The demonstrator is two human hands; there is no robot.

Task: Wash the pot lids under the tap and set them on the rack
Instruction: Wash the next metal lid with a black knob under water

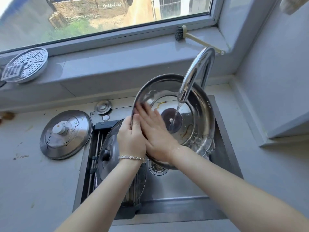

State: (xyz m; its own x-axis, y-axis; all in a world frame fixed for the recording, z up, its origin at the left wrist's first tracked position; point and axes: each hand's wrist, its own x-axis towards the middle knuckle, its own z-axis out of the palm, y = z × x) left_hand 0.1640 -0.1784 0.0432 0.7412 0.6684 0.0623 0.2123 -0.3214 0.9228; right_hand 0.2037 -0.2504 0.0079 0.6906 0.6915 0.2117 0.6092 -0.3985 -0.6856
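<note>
A large steel pot lid (197, 118) is held tilted over the sink, its underside facing me, with water from the tap (197, 71) running onto its centre. My left hand (132, 139) grips the lid's left rim. My right hand (153, 129) lies flat, fingers spread, on the lid's inner surface at the left, blurred. A glass lid with a black knob (107, 156) rests on the rack (95, 158) across the sink's left side. Another steel lid with a white knob (65, 134) lies on the counter to the left.
The steel sink (175, 186) has its drain (158, 168) below the held lid. A perforated steamer plate (26, 64) leans on the windowsill at left. A dish brush (180, 33) lies on the sill at right. A small round cap (102, 106) sits behind the sink.
</note>
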